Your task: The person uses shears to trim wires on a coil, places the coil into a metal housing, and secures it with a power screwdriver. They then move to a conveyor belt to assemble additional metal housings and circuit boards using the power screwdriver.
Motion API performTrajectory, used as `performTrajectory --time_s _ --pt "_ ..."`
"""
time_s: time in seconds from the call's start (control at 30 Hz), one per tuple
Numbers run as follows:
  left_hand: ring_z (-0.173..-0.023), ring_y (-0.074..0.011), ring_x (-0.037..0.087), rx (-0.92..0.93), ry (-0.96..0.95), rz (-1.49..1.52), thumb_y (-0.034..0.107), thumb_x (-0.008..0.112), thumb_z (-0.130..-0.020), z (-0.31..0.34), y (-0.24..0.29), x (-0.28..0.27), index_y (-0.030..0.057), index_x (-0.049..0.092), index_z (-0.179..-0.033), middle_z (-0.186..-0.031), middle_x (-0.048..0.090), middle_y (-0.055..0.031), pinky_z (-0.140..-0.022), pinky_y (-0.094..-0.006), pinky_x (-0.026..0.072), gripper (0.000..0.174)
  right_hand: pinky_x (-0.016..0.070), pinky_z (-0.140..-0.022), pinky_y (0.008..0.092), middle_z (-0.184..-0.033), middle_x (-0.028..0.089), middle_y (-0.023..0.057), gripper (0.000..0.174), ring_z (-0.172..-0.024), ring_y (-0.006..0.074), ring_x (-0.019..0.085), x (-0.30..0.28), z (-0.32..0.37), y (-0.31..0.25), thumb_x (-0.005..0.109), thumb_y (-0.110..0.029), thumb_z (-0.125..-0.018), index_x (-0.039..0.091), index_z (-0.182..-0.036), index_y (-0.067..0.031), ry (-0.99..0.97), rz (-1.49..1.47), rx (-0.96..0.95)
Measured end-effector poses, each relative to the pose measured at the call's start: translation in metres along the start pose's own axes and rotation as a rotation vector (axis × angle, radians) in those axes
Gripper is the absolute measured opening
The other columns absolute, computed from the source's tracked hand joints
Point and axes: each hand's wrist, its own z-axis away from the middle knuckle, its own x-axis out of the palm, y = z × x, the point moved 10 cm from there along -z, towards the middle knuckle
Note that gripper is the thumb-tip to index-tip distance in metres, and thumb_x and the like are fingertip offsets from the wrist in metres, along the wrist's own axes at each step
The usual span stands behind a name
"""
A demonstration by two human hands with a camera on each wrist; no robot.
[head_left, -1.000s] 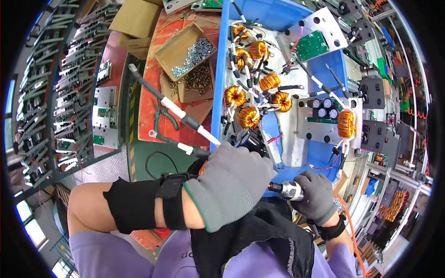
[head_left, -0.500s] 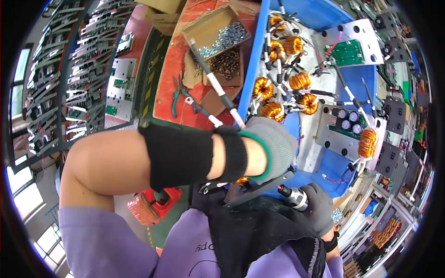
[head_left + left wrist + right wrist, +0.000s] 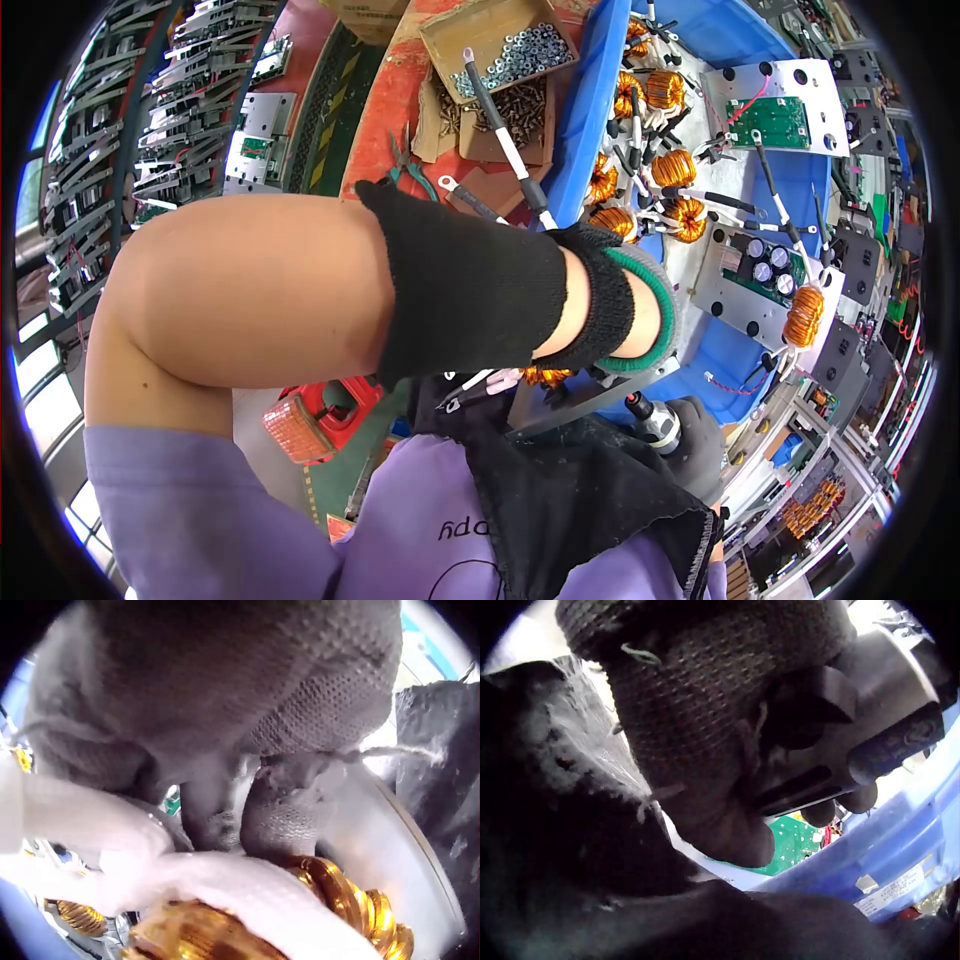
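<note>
My left hand [image 3: 217, 697], in a grey knit glove, reaches over a tilted metal plate [image 3: 594, 398] close to my lap. In the left wrist view its bent fingers point down behind a copper-wound coil [image 3: 202, 934] with white-sleeved leads, fingertips close to the plate; cannot tell whether they pinch something. My forearm hides most of this hand in the head view. On the right, my gloved right hand [image 3: 702, 448] grips a silver-bodied power screwdriver [image 3: 662, 428], its dark, red-marked tip directed toward the plate.
A blue bin [image 3: 585, 130] ahead holds several copper coils [image 3: 673, 169] with cables, plus plates carrying circuit boards [image 3: 780, 122]. Cardboard boxes of nuts [image 3: 525, 55] and screws [image 3: 520, 110] sit on a red table [image 3: 375, 150] beside green-handled pliers [image 3: 415, 178]. Racks of boards stand left.
My left elbow has risen and the forearm swung across, covering the hand. The tilted plate has come into view below it. The right hand keeps its grip on the screwdriver. The head view has shifted.
</note>
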Motion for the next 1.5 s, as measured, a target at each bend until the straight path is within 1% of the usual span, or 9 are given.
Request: performTrajectory --time_s 0.23,0.4,0.5,0.57,0.73,0.83,0.97,1.17,1.5 --pt "-0.077 -0.0364 0.069 0.039 -0.186 0.005 0.02 0.068 -0.073 -0.023 -0.003 0.026 0.0041 0.076 -0.094 -0.089 0.072 -0.0184 -0.068 -0.0461 0.0552 0.027 0.0446 -0.065 0.0417 -0.088 0.061 0.01 0.044 -0.075 0.0337 0.06 0.0 0.002 -0.005 0.085 -0.019 -0.06 0.062 -0.096 -0.008 0.03 0.022 -0.018" --pt "-0.079 -0.0344 0.069 0.101 -0.295 0.025 0.021 0.066 -0.077 -0.016 -0.011 0.013 0.0022 0.075 -0.097 -0.093 0.072 -0.0185 -0.07 -0.0478 0.0548 0.029 0.0443 -0.064 0.0422 -0.088 0.061 0.0106 0.044 -0.075 0.0344 0.06 -0.001 -0.001 -0.01 0.085 -0.019 -0.061 0.062 -0.096 -0.0073 0.029 0.009 0.006" --pt "-0.08 -0.0347 0.069 0.014 -0.337 -0.005 0.019 0.065 -0.078 -0.01 -0.021 0.021 0.0016 0.075 -0.096 -0.094 0.072 -0.0181 -0.07 -0.0476 0.0546 0.027 0.045 -0.065 0.0425 -0.088 0.061 0.0118 0.043 -0.075 0.0352 0.06 0.0 -0.004 -0.013 0.084 -0.018 -0.062 0.061 -0.096 -0.0067 0.024 0.001 0.011" --pt "-0.079 -0.0355 0.068 0.081 -0.281 0.097 0.019 0.064 -0.079 -0.006 -0.023 0.016 0.0015 0.074 -0.096 -0.092 0.072 -0.0183 -0.069 -0.0476 0.0542 0.027 0.0479 -0.068 0.0396 -0.087 0.06 0.0153 0.041 -0.076 0.0378 0.061 0.001 -0.006 -0.013 0.08 -0.007 -0.061 0.059 -0.097 -0.002 0.013 -0.09 0.011" --pt "-0.075 -0.0365 0.066 0.002 -0.251 0.098 0.019 0.063 -0.08 -0.003 -0.028 0.012 0.0022 0.073 -0.098 -0.09 0.07 -0.02 -0.068 -0.047 0.0532 0.026 0.0469 -0.066 0.0425 -0.087 0.061 0.0124 0.04 -0.076 0.0358 0.061 -0.008 -0.01 -0.017 0.082 -0.015 -0.063 0.061 -0.096 -0.0062 0.04 -0.052 0.033" --pt "-0.073 -0.0364 0.064 0.113 -0.205 0.362 0.019 0.063 -0.08 0.003 -0.028 0.005 0.0023 0.073 -0.097 -0.089 0.07 -0.0206 -0.068 -0.0462 0.0529 0.025 0.0461 -0.065 0.0427 -0.086 0.061 0.0124 0.039 -0.074 0.036 0.061 -0.014 -0.01 -0.025 0.081 -0.015 -0.063 0.061 -0.096 -0.0066 0.036 0.05 0.004" --pt "-0.074 -0.0363 0.065 0.15 -0.063 0.142 0.019 0.064 -0.079 -0.008 -0.026 0.019 0.0028 0.073 -0.096 -0.089 0.07 -0.0201 -0.069 -0.046 0.053 0.025 0.0447 -0.064 0.0435 -0.085 0.06 0.012 0.037 -0.073 0.036 0.06 -0.012 -0.007 -0.025 0.081 -0.018 -0.065 0.061 -0.094 -0.0078 0.015 0.093 0.019" --pt "-0.077 -0.0364 0.067 0.209 -0.167 0.099 0.019 0.064 -0.08 -0.011 -0.019 0.016 0.003 0.073 -0.096 -0.09 0.071 -0.019 -0.071 -0.0459 0.0543 0.025 0.0448 -0.064 0.0437 -0.085 0.06 0.0121 0.036 -0.074 0.0362 0.06 -0.01 -0.002 -0.024 0.082 -0.019 -0.067 0.061 -0.094 -0.0081 0.015 0.097 0.08" --pt "-0.075 -0.0373 0.068 0.021 -0.126 0.156 0.018 0.067 -0.075 -0.01 -0.029 0.027 -0.0005 0.074 -0.095 -0.087 0.07 -0.022 -0.067 -0.048 0.054 0.028 0.0455 -0.064 0.0445 -0.086 0.06 0.0124 0.039 -0.075 0.0368 0.06 -0.008 0.003 -0.022 0.083 -0.02 -0.065 0.061 -0.095 -0.0077 0.024 0.133 0.118"
